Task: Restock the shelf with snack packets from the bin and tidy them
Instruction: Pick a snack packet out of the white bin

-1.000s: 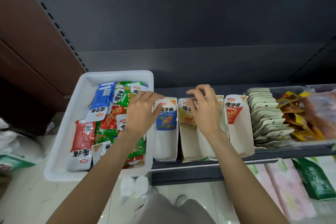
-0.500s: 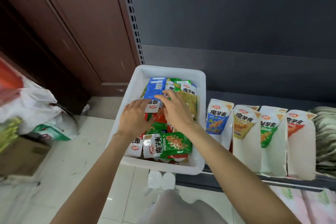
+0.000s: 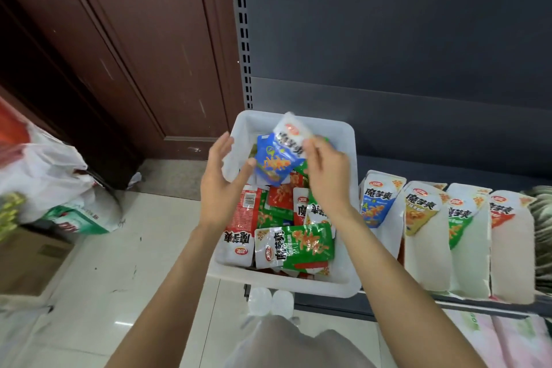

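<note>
Your R hand [image 3: 324,176] pinches 1 blue packet [image 3: 276,163] lifted above the bin [image 3: 346,140], L hand [image 3: 221,179] open w/ fingers spread beside it, prob. to steady it before the matching blue-front shelf row [image 3: 377,203].

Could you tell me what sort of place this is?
Probably a small shop aisle: a dark metal shelf with rows of faced snack packets, a slotted shelving upright, and a white restocking bin.

Head view: single wide-angle camera, looking forward and steeply down from above, close over the bin [image 3: 352,140], shelf [image 3: 448,303] at right.
</note>
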A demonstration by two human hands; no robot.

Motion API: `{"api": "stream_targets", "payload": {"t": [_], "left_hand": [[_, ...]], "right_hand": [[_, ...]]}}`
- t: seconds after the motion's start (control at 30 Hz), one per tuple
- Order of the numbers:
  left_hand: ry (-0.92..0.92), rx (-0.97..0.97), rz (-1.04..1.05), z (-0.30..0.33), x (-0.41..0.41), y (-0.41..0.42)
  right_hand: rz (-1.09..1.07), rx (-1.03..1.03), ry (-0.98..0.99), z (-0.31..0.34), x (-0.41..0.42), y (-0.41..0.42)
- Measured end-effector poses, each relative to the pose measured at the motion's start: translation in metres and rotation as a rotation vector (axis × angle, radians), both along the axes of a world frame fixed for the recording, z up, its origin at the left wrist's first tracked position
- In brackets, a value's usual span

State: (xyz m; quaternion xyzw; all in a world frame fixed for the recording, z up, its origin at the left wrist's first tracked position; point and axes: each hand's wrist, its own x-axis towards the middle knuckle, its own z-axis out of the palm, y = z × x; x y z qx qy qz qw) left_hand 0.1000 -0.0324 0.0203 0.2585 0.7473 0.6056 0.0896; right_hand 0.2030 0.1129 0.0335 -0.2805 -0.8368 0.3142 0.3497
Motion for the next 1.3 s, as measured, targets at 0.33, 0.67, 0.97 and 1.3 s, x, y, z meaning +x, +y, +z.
{"api": "stream_targets", "payload": {"t": [0.33, 0.67, 0.97, 1.3], "left_hand": [[-0.458, 0.04, -0.426, 0.022, 0.029, 0.013], [0.148, -0.221, -0.501, 0.013, 0.1, 0.071], [0.267, -0.472, -0.529, -0.026, 0.108, 0.099], [0.299, -0.493, -0.548, -0.03, 0.113, 0.111]], "right_hand": [[0.07, -0.785, 0.175, 0.032, 0.059, 0.017], [-0.296, -0.293, 0.064, 0.048, 0.211, 0.039], [-0.257, 0.142, -0.388, 0.023, 0.191, 0.052], [-0.119, 0.247, -0.661, -0.013, 0.145, 0.071]]}}
